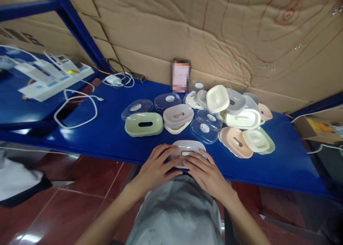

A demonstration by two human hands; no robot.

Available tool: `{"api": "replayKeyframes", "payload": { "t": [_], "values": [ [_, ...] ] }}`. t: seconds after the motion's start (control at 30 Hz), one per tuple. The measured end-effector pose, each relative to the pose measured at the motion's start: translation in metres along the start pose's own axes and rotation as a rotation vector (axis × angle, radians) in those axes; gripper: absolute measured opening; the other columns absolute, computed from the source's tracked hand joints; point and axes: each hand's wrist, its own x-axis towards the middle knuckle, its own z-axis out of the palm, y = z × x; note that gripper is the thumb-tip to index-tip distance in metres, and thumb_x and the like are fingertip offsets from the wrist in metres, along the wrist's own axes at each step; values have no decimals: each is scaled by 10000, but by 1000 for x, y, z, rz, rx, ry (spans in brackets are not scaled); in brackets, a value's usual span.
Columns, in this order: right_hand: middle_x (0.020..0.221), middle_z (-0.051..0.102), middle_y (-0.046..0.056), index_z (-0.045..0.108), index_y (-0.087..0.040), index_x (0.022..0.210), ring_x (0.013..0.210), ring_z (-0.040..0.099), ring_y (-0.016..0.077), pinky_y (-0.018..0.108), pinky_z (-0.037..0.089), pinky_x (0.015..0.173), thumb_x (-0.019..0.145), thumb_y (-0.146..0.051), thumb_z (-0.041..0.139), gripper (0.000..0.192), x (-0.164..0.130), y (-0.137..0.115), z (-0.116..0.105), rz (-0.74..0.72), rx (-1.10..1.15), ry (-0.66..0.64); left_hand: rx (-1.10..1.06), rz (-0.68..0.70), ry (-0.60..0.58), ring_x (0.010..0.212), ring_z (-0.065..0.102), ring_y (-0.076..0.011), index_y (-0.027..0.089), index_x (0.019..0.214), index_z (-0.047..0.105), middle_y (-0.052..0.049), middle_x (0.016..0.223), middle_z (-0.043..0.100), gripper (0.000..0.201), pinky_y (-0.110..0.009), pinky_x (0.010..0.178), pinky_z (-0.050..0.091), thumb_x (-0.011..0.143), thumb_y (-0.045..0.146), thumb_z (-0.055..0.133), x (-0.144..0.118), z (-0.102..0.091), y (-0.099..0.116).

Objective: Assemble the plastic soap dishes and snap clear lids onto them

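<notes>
A pale grey, rounded plastic dish (190, 144) with an oval slot in its middle lies at the front edge of the blue table, close to my body. My left hand (162, 163) grips its left side, fingers over the top and thumb along the near edge. On the right side my right hand (201, 167) holds the same dish, its fingers spread across the surface near the slot. Just beyond stand a green slotted dish (144, 130) and a lilac-grey slotted dish (171, 113) resting on a cream one. A clear lid (204, 131) with a round sticker lies behind my right hand.
More clear lids (137, 107) lie at the back left. Stacked cream, grey, peach and green pieces (242, 118) fill the right. A phone (180, 76) leans against the cardboard wall (144, 27). Chargers, white cables (97, 111) and a power strip (34, 91) occupy the left.
</notes>
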Motion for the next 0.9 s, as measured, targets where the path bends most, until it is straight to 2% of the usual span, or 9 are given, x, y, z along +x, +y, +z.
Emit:
{"api": "replayKeyframes", "payload": {
  "t": [0.1,0.23,0.33,0.4,0.5,0.57,0.7,0.77,0.9],
  "values": [
    [1512,669,80,513,-269,1591,1506,539,238,547,448,1269,1097,-217,523,496,-6,20,-5,39,30,102,-81,-24,-14,1401,570,-356,240,1243,707,-145,1434,647,306,-560,1122,574,965,337,787,0,0,0],
    [1563,608,140,434,-268,1653,1507,512,341,634,441,1231,1099,-308,544,566,-9,55,-9,319,-176,256,-188,-40,6,1500,514,-350,224,1206,690,-156,1476,598,242,-532,1162,563,974,254,753,0,-2,0],
    [1447,659,167,516,-254,1604,1374,596,375,647,477,1169,1074,-417,609,562,-8,69,-4,400,-274,264,-247,-79,-8,1503,522,-344,224,1214,686,-165,1546,548,247,-509,1169,564,973,241,737,-1,-5,-1],
    [1351,685,151,595,-273,1538,1302,632,350,608,520,1128,1077,-406,604,480,-8,70,-3,403,-241,303,-285,-116,-36,1500,530,-339,231,1217,691,-158,1577,525,252,-491,1175,561,970,245,737,-2,-8,-1],
    [1347,683,134,641,-287,1486,1289,650,312,559,548,1119,1094,-328,563,401,-12,64,-7,419,-109,410,-336,-195,-89,1459,576,-318,259,1295,678,-136,1616,492,353,-462,1170,571,952,252,761,-3,-10,-2],
    [1376,690,116,636,-297,1486,1298,663,287,521,565,1118,1094,-267,547,403,-16,55,-9,404,-5,432,-358,-258,-122,1463,575,-315,282,1416,615,-129,1634,475,524,-466,1179,565,925,259,798,-3,-10,-3],
    [1450,660,108,625,-311,1498,1379,640,276,480,580,1137,1066,-174,570,457,-23,31,-2,215,95,320,-370,-310,-136,1548,477,-339,302,1632,393,-152,1692,403,860,-510,1211,529,904,308,851,-2,-8,-4],
    [1457,652,121,609,-292,1512,1438,598,290,506,562,1172,1050,-143,588,487,-24,20,5,129,81,289,-377,-286,-138,1550,474,-337,333,1636,397,-137,1708,386,828,-517,1214,525,932,337,832,-3,-7,-6],
    [1483,646,159,598,-218,1501,1542,490,330,559,536,1205,1017,-174,682,494,-22,11,12,64,5,248,-400,-253,-105,1510,520,-322,354,1546,535,-104,1671,438,663,-512,1208,535,947,371,818,-4,-5,-10]
  ]
}}
